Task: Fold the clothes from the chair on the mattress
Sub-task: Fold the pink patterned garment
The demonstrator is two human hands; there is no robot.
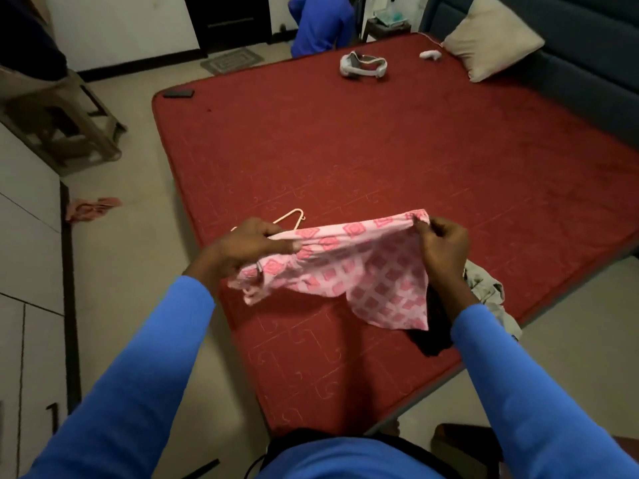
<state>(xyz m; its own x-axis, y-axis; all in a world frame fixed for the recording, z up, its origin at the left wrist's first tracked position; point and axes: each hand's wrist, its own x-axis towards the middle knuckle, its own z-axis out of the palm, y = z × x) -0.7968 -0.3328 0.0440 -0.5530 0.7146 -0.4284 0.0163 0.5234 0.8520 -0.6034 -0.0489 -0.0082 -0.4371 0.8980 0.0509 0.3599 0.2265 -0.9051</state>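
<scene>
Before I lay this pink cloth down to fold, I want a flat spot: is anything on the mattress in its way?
Yes. A pale hanger lies on the red mattress just beyond the left hand, and a black garment and a grey garment lie under the right hand and the pink cloth.
</scene>
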